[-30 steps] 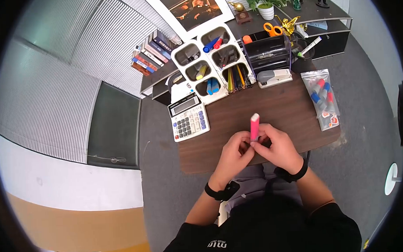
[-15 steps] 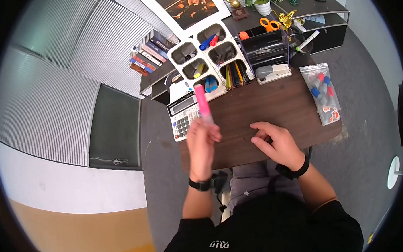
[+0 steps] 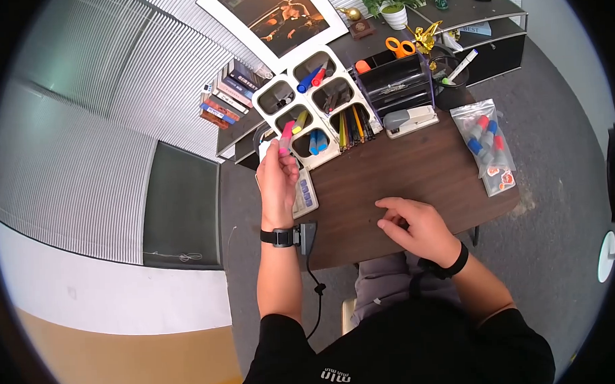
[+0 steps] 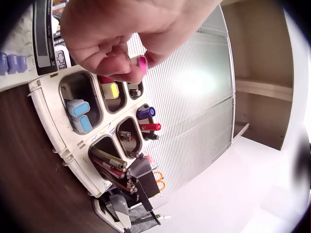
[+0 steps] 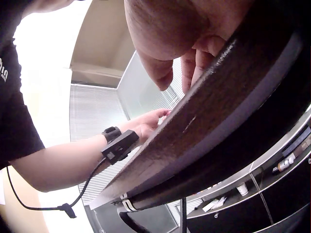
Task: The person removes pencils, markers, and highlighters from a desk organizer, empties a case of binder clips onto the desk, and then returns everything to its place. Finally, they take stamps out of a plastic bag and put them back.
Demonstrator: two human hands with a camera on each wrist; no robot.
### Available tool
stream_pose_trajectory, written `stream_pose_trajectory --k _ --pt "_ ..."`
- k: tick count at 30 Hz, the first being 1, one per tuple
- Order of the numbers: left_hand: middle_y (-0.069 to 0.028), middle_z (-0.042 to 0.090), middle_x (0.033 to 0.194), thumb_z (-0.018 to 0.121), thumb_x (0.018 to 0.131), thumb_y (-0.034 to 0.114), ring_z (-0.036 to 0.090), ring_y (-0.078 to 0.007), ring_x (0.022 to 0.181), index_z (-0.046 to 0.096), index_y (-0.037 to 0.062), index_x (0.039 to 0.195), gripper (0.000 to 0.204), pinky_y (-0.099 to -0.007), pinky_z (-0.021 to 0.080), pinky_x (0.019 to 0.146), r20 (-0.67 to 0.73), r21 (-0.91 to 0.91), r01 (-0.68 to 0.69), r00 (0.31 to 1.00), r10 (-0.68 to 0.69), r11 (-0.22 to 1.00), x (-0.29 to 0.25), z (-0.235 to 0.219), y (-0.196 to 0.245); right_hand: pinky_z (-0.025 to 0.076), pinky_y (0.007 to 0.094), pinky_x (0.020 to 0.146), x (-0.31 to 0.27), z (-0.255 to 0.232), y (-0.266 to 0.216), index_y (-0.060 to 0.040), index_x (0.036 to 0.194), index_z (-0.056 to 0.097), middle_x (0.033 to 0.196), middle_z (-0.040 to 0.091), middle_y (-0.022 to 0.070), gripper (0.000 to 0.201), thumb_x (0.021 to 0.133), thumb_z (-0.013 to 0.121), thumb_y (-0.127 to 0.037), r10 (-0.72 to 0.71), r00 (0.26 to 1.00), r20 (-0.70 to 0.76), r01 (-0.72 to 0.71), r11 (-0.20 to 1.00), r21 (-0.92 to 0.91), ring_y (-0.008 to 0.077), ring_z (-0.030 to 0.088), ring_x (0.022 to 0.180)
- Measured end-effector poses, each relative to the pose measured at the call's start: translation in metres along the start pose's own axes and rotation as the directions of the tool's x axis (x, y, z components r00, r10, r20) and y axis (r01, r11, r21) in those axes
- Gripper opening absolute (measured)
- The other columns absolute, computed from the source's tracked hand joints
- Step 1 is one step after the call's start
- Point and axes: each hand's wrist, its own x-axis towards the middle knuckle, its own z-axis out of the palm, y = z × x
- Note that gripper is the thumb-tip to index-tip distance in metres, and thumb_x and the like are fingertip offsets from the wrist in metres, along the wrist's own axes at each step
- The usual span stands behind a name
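My left hand (image 3: 277,183) pinches a pink highlighter (image 3: 287,133), held over the white pen organizer (image 3: 305,97) at its left side. In the left wrist view the pink end (image 4: 142,65) shows between thumb and fingers, near the compartment with a yellow highlighter (image 4: 111,91). Two light-blue highlighters (image 3: 317,141) stand in the compartment closest to me on that side. Over the front of the table my right hand (image 3: 417,225) rests with loosely bent fingers and nothing in them.
A calculator (image 3: 306,192) lies partly beneath my left arm. Pencils (image 3: 354,127) fill another compartment. Right of the organizer are a stapler (image 3: 410,121), a black desk rack (image 3: 398,84) with orange scissors (image 3: 401,48), a mesh pen cup (image 3: 453,92) and a bag of markers (image 3: 485,142).
Both hands were together at the pink highlighter. My left hand has carried it left and forward to the organizer, while my right hand let go and stayed near the table's front.
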Motion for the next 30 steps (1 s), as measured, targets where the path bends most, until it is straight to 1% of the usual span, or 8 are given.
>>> stream_pose_trajectory --k 8,9,11,14,21,26,29,30 --pt "-0.0015 0.067 0.074 0.067 0.105 0.036 0.061 -0.0112 0.061 0.067 0.006 0.099 0.03 -0.0234 0.047 0.057 0.053 -0.053 -0.048 0.997 0.051 0.997 -0.005 0.004 -0.032 0.057 0.0355 0.066 0.0 -0.001 0.002 -0.0031 0.119 0.067 0.083 0.071 0.0098 0.029 0.093 0.076 -0.013 -0.032 0.999 0.002 0.032 0.999 -0.026 0.0243 0.072 0.072" --pt "-0.0028 0.067 0.078 0.069 0.103 0.029 0.062 -0.0116 0.064 0.068 0.0047 0.1 0.024 -0.0243 0.048 0.058 0.101 0.26 -0.301 0.953 0.284 0.918 -0.004 0.002 -0.042 0.057 0.0355 0.066 0.001 -0.001 0.002 -0.0031 0.119 0.067 0.083 0.071 0.0098 0.029 0.093 0.076 -0.013 -0.032 0.999 0.0 0.032 0.999 -0.024 0.0243 0.072 0.072" --pt "-0.0107 0.069 0.104 0.075 0.093 0.006 0.069 -0.0207 0.088 0.07 0.0021 0.112 0.021 -0.0334 0.055 0.074 0.307 0.684 -0.617 0.728 0.613 0.391 -0.017 0.016 -0.045 0.058 0.0357 0.066 0.001 -0.001 0.002 -0.003 0.118 0.067 0.084 0.071 0.0098 0.029 0.092 0.076 -0.013 -0.053 0.999 0.012 0.054 0.997 -0.056 0.0245 0.072 0.072" --pt "-0.0157 0.064 0.121 0.077 0.087 0.005 0.066 -0.0311 0.108 0.07 0.0025 0.12 0.034 -0.0405 0.055 0.092 0.549 0.688 -0.725 0.551 0.628 0.035 -0.016 0.025 -0.045 0.058 0.0362 0.067 0.001 -0.001 0.0 -0.0028 0.117 0.068 0.085 0.071 0.01 0.027 0.092 0.076 -0.013 -0.036 0.999 0.021 0.037 0.998 -0.054 0.0248 0.072 0.073" --pt "-0.0186 0.066 0.116 0.074 0.087 0.006 0.064 -0.0402 0.108 0.07 0.0022 0.117 0.031 -0.0462 0.053 0.092 0.479 0.791 -0.602 0.723 0.497 0.113 -0.004 0.037 -0.042 0.058 0.0363 0.069 0.001 -0.002 -0.002 -0.0032 0.115 0.069 0.086 0.072 0.0109 0.025 0.093 0.075 -0.013 -0.017 1.0 0.017 0.018 0.999 -0.05 0.0256 0.072 0.074" --pt "-0.0182 0.072 0.101 0.073 0.091 0.007 0.071 -0.0327 0.088 0.073 -0.0008 0.11 0.021 -0.0409 0.057 0.079 0.411 0.785 -0.613 0.619 0.669 0.086 -0.032 0.023 -0.027 0.058 0.0374 0.07 0.001 -0.001 0.0 -0.0039 0.113 0.07 0.087 0.072 0.0106 0.023 0.093 0.075 -0.013 -0.028 1.0 0.008 0.028 0.998 -0.054 0.0264 0.072 0.075" --pt "-0.0136 0.073 0.105 0.07 0.097 0.008 0.072 -0.0233 0.086 0.07 -0.0006 0.116 0.021 -0.0374 0.059 0.075 0.211 0.798 -0.505 0.744 0.634 0.328 -0.073 0.0 -0.034 0.058 0.0379 0.07 0.0 0.0 0.001 -0.004 0.112 0.071 0.086 0.072 0.0102 0.022 0.093 0.075 -0.013 -0.044 0.999 0.001 0.044 0.996 -0.076 0.0268 0.072 0.074" --pt "-0.012 0.073 0.108 0.067 0.1 0.008 0.073 -0.0208 0.088 0.067 -0.0005 0.121 0.022 -0.0358 0.061 0.075 0.06 0.425 -0.456 0.876 0.478 0.782 -0.084 -0.006 -0.046 0.058 0.0379 0.07 0.001 0.001 0.002 -0.004 0.112 0.071 0.086 0.072 0.0102 0.022 0.093 0.075 -0.013 -0.039 0.999 0.003 0.039 0.997 -0.071 0.0268 0.072 0.074"
